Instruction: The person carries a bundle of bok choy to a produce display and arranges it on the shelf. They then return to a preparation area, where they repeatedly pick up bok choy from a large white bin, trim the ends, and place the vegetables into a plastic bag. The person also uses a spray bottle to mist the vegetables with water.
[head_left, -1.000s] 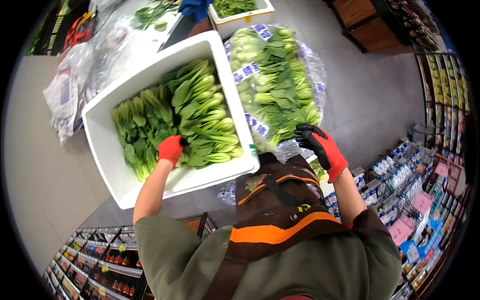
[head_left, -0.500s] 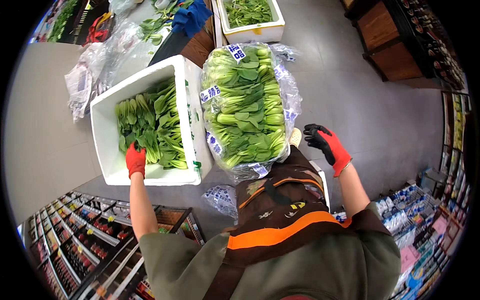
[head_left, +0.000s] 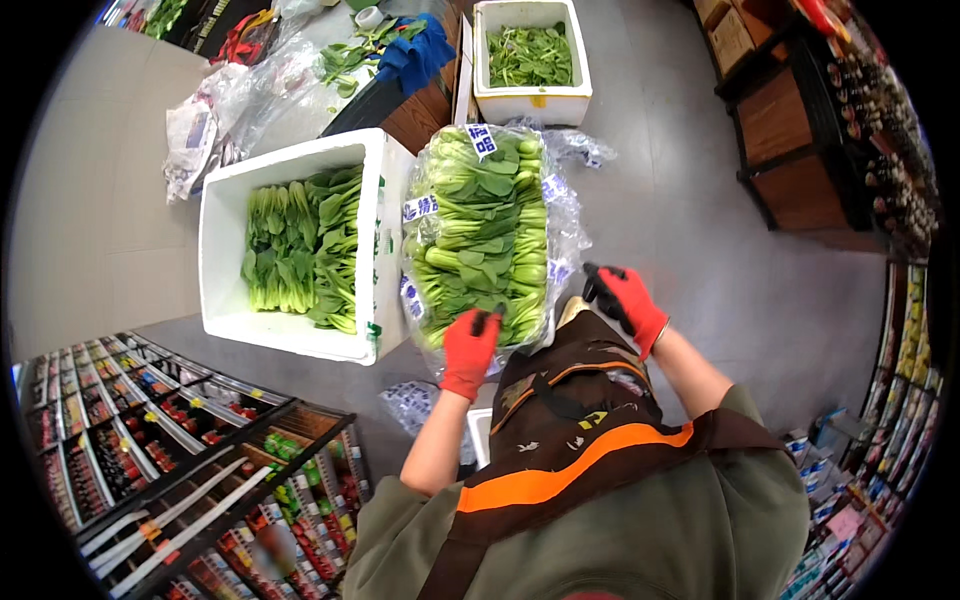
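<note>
My left hand (head_left: 470, 352), in a red glove with black fingertips, is at the near end of a tall pile of bok choy (head_left: 485, 225). Its thumb and fingers are apart over the lowest stalks and hold nothing that I can see. Clear printed plastic wrap (head_left: 567, 235) lies open around the pile. My right hand (head_left: 630, 308), gloved alike, hovers empty just right of the pile's near corner, its fingers loosely bent and apart. To the left, a white foam box (head_left: 225, 290) tilts towards me, with rows of bok choy (head_left: 290, 250) laid inside.
Another foam box (head_left: 533, 105) with loose leafy greens stands at the far end. A counter at the far left bears plastic bags (head_left: 265, 105), loose leaves and a blue cloth (head_left: 412, 55). Stocked shelves (head_left: 200, 430) line the near left; a wooden display stand (head_left: 800, 140) is at the right.
My left hand has left the foam box and moved right to the near end of the wrapped pile. My right hand has come slightly lower and closer to the pile. The whole view has shifted.
</note>
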